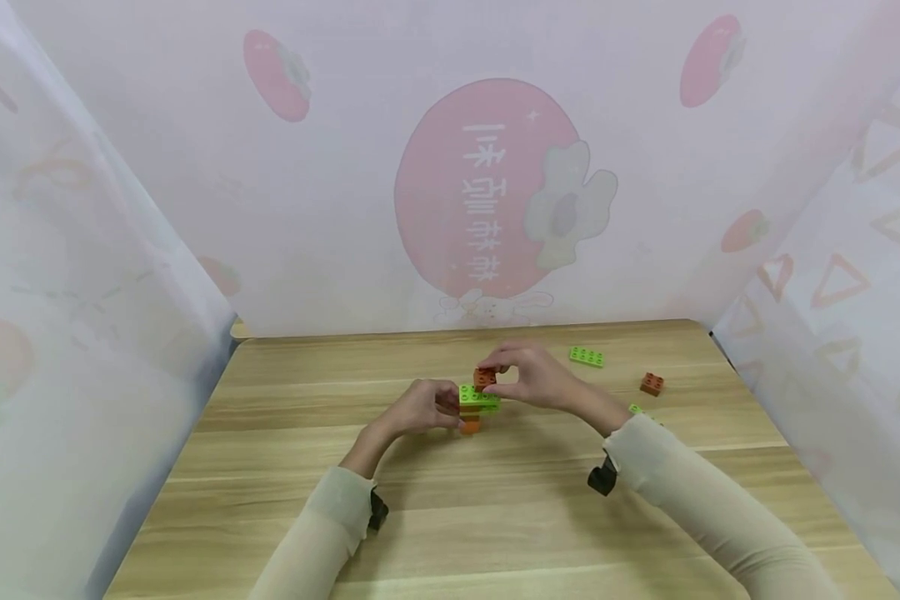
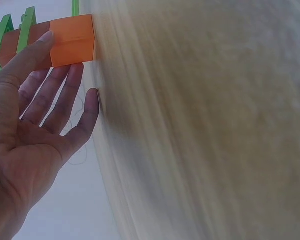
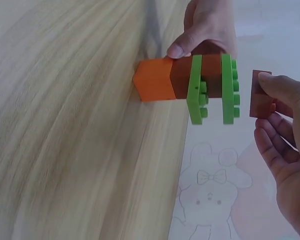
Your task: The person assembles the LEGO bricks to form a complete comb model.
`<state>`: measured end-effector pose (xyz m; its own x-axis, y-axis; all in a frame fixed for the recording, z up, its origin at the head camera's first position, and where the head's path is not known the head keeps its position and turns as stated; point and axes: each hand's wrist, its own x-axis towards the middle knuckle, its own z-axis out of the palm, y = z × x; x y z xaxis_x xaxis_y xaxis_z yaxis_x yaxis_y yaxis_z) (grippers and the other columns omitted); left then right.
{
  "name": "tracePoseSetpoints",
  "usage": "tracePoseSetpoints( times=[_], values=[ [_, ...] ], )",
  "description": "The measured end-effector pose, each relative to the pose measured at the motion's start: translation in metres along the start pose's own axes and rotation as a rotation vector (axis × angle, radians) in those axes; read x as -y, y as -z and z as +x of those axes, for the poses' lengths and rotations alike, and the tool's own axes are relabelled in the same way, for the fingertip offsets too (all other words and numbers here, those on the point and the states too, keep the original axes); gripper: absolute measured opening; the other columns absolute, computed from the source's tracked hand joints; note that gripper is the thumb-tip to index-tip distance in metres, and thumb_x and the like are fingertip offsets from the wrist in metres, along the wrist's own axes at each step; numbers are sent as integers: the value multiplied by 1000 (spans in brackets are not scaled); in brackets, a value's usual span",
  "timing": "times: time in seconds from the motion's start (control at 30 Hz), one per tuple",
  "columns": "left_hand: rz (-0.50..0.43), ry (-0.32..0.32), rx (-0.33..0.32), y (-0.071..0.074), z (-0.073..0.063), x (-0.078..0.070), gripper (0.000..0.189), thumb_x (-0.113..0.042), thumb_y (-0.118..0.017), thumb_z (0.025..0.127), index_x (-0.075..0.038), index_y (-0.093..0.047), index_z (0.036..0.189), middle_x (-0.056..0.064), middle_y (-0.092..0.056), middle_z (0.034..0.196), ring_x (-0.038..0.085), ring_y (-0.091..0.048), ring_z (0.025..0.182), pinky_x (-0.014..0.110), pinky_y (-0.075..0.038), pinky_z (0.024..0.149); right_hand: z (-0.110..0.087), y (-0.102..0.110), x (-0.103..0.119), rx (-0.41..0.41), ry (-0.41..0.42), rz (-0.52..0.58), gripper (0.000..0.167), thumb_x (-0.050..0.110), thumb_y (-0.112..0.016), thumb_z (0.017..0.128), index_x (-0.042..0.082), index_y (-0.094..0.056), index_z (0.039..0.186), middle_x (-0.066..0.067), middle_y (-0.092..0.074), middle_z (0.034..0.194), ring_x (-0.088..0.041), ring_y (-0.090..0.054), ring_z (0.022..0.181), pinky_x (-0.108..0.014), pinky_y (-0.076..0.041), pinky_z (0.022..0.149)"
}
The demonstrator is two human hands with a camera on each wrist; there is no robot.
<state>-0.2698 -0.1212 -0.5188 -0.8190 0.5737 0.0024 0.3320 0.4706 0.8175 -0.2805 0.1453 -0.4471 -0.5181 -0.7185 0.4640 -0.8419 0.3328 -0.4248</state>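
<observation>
A stack of toy building bricks stands upright on the table: an orange block at the bottom, then brown bricks alternating with thin green plates. The top green plate has its studs bare. My left hand grips the lower stack from the left, thumb on one side and fingers on the other, as the left wrist view shows. Between thumb and fingers my right hand pinches a reddish-brown brick. In the right wrist view a small gap separates this brick from the studs of the top plate.
A green plate lies at the back right of the wooden table. Right of it sits another brown brick. A green piece shows partly behind the right wrist. A printed white curtain rises behind the table's far edge.
</observation>
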Motion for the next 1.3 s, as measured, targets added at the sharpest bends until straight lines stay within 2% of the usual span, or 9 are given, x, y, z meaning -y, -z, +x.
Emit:
tracePoseSetpoints(
  times=[0.2, 0.37, 0.5, 0.73, 0.97, 1.17, 1.3],
  values=[
    [6, -6, 6, 1, 1, 2, 24, -10, -87, 89, -10, -75, 110, 5, -79, 110, 20, -76, 102, 33, -64, 88, 3, -7, 0, 18, 9, 7, 32, 17, -90, 88, 5, -80, 115, -3, -77, 105, -12, -71, 94, -27, -61, 77],
    [-4, -10, 12, 0, 1, 2, 25, -9, -87, 89, -9, -75, 111, 6, -78, 111, 21, -76, 103, 32, -64, 89, 4, -11, 0, 32, 1, 14, 31, 19, -88, 90, 5, -80, 117, -2, -76, 106, -11, -71, 94, -24, -59, 74],
    [-3, -16, 10, 0, 1, 2, 25, -9, -86, 90, -9, -75, 111, 6, -79, 111, 20, -76, 103, 32, -63, 89, 6, -13, 2, 46, -12, 4, 32, 19, -88, 90, 6, -80, 118, -2, -76, 107, -11, -71, 95, -27, -60, 76],
    [-9, -26, 11, 0, 0, 1, 23, -10, -87, 89, -9, -75, 109, 5, -78, 110, 22, -76, 103, 33, -64, 90, 8, -16, 6, 65, -41, 9, 33, 13, -89, 88, 4, -79, 118, -4, -75, 107, -13, -71, 95, -39, -64, 79],
    [-12, -36, 7, 0, -1, -1, 23, -9, -86, 90, -9, -75, 110, 5, -78, 110, 22, -76, 102, 33, -64, 88, 10, -17, 7, 67, -54, -6, 33, 16, -89, 89, 4, -79, 118, -2, -75, 106, -13, -71, 94, -28, -62, 78],
    [-4, -31, 0, 0, 0, -1, 22, -11, -87, 89, -10, -74, 108, 4, -77, 108, 23, -76, 102, 33, -64, 88, 10, -19, 7, 75, -51, -4, 33, 14, -88, 89, 2, -78, 119, -5, -74, 106, -14, -71, 94, -37, -64, 78],
    [-11, -22, 3, 0, 0, 0, 23, -10, -87, 89, -10, -75, 108, 5, -77, 109, 23, -76, 103, 33, -64, 88, 11, -20, 8, 74, -42, -15, 32, 13, -87, 90, 2, -79, 118, -4, -74, 106, -14, -71, 93, -30, -63, 78]
  ],
)
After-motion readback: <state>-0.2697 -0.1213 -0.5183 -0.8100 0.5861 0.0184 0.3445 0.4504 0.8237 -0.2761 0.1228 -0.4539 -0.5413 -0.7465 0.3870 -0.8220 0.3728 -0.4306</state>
